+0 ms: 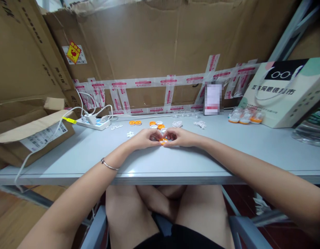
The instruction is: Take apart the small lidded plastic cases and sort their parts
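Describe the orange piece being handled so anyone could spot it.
On the grey table, find the left hand and right hand. Between them is an orange piece showing white inside. Unlike the orange discs farther back, both hands touch it.

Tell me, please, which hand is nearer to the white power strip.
Left. The left hand is right of the power strip, apart from it; the right hand is farther right, beyond the left one.

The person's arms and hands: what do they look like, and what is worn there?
The left arm and right arm are bare, no sleeves showing. The left hand and right hand wear no gloves. A thin, silver-coloured bangle circles the left forearm; none shows on the right.
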A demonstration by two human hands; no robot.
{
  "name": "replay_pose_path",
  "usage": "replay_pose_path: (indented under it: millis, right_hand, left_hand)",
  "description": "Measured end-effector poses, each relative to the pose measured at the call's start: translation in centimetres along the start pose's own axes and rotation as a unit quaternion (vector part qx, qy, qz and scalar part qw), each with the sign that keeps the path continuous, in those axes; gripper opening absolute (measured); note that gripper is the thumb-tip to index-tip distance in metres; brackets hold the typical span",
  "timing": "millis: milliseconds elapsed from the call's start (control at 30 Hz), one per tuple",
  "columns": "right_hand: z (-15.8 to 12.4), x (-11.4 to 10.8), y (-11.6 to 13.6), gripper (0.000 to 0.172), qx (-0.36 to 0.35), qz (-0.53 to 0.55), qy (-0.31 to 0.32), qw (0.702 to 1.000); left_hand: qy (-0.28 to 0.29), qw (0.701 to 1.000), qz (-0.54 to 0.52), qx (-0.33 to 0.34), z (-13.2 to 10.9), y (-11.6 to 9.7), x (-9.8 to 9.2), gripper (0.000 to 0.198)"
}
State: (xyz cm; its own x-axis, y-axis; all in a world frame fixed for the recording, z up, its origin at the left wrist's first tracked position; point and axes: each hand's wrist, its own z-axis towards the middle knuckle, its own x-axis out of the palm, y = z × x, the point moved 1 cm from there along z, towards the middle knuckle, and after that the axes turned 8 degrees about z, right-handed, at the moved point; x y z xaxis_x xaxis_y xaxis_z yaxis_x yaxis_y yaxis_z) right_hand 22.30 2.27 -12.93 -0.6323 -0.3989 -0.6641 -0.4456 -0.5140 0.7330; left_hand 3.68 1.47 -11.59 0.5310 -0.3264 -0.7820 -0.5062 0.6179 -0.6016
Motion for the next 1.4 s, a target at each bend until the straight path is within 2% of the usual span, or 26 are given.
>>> replay_pose_path:
  millis: [167, 500, 767, 1000, 1067, 1133, 1200, 1267, 1400]
  right_hand:
    - [0.1, 0.2, 0.1, 0.038, 0.021, 0.033, -0.004, 0.999]
    - [0.7, 0.5, -0.7, 0.042, 0.001, 0.055, 0.013, 0.998]
    - [0.7, 0.4, -0.6, 0.04, -0.007, 0.052, 0.027, 0.998]
    - [0.6, 0.4, -0.4, 0.041, -0.002, 0.054, 0.037, 0.998]
    - [0.6, 0.4, -0.5, 0.041, -0.005, 0.052, 0.037, 0.998]
    - [0.6, 0.4, -0.5, 0.041, -0.003, 0.045, 0.032, 0.998]
    - [0.7, 0.4, -0.6, 0.041, 0.004, 0.034, 0.026, 0.999]
    - [0.7, 0.4, -0.7, 0.041, 0.007, 0.024, 0.021, 0.999]
    - [0.7, 0.4, -0.7, 0.04, 0.003, 0.023, 0.02, 1.0]
  left_hand:
    - [-0.009, 0.999, 0.011, -0.033, 0.1, -0.1, 0.0, 0.027]
    - [-0.049, 0.992, 0.048, -0.108, 0.9, 0.3, 0.3, 0.027]
    - [-0.045, 0.983, 0.172, -0.053, 0.8, -0.5, 0.3, 0.019]
    - [-0.013, 0.964, 0.265, 0.026, 0.5, -1.3, 0.1, 0.015]
    - [-0.022, 0.962, 0.268, 0.038, 0.4, -1.3, -0.2, 0.013]
    - [-0.057, 0.962, 0.265, 0.039, 0.2, -1.1, -1.0, 0.009]
    - [-0.111, 0.956, 0.271, 0.013, -0.2, -0.6, -2.5, 0.01]
    - [-0.15, 0.941, 0.298, -0.049, -1.0, 0.1, -4.4, 0.013]
    - [-0.12, 0.903, 0.361, -0.201, -2.8, 1.7, -7.4, 0.017]
